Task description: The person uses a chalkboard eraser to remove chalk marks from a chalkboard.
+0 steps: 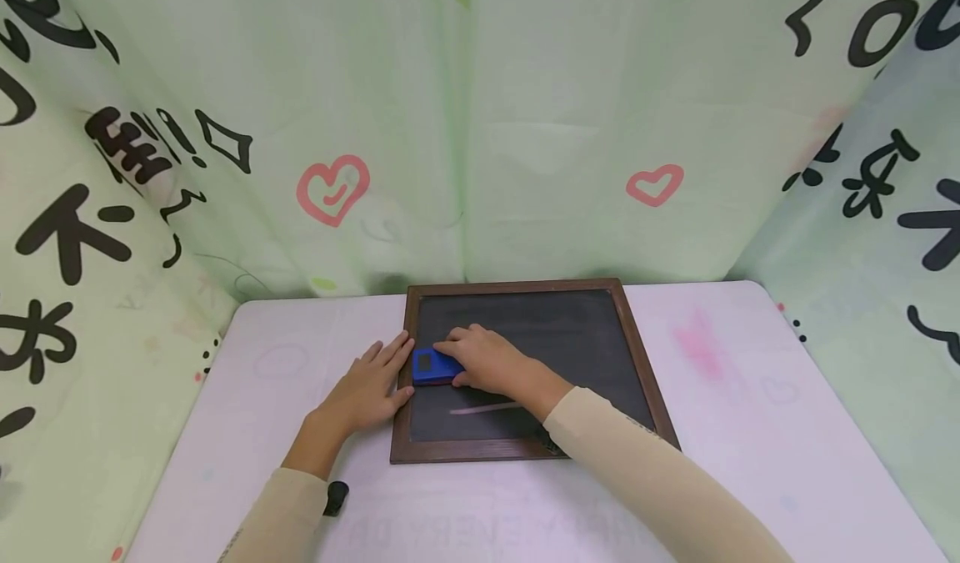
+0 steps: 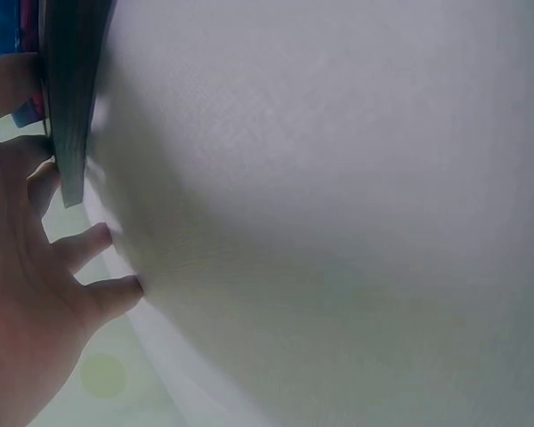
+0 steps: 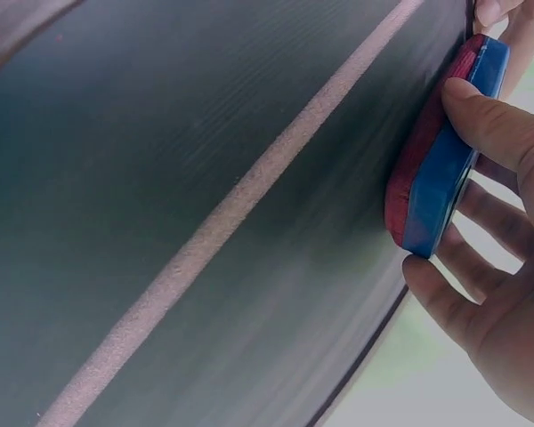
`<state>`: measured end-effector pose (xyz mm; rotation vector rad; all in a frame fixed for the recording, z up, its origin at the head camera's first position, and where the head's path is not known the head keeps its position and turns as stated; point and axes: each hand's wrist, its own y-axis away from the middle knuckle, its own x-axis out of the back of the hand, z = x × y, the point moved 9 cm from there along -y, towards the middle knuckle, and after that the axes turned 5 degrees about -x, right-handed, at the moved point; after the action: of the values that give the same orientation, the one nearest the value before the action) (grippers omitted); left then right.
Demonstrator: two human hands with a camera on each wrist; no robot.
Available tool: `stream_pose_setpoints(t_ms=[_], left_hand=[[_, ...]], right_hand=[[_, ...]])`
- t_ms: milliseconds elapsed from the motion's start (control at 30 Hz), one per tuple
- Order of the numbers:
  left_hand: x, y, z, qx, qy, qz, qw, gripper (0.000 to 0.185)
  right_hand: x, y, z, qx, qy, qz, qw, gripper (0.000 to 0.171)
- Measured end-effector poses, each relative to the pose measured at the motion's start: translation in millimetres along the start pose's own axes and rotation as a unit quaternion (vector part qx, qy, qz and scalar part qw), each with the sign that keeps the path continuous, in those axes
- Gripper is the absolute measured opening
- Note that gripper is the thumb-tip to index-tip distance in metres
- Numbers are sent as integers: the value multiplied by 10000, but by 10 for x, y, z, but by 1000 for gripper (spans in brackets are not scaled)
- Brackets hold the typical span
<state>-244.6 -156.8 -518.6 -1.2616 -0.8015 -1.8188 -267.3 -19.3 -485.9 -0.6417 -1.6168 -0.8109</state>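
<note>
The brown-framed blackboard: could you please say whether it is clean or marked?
Marked: a straight, pale pink chalk line lies on the blackboard, apart from the blue rectangular eraser that the right hand holds.

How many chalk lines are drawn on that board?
1 that I can see: a pale line low on the board, nearer the person than the eraser. The right sleeve covers part of the board, so more may be hidden.

Matt blackbd (image 1: pixel 558 321), wood-look frame (image 1: pixel 465 450), smooth plastic-look eraser (image 3: pixel 438 196) w/ fuzzy pad (image 3: pixel 416 167)
</note>
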Motion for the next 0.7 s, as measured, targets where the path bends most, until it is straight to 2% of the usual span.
stream_pose_setpoints(t_ms=[433,700], left_hand=[[-44,-10,-18,-22,-5,-32,10000,73],[3,8,5,-6,24,14,10000,71]], right_hand=[[-38,105,60,118,-110,65,9998,63],[-22,326,282,-6,-386,38,9992,63]])
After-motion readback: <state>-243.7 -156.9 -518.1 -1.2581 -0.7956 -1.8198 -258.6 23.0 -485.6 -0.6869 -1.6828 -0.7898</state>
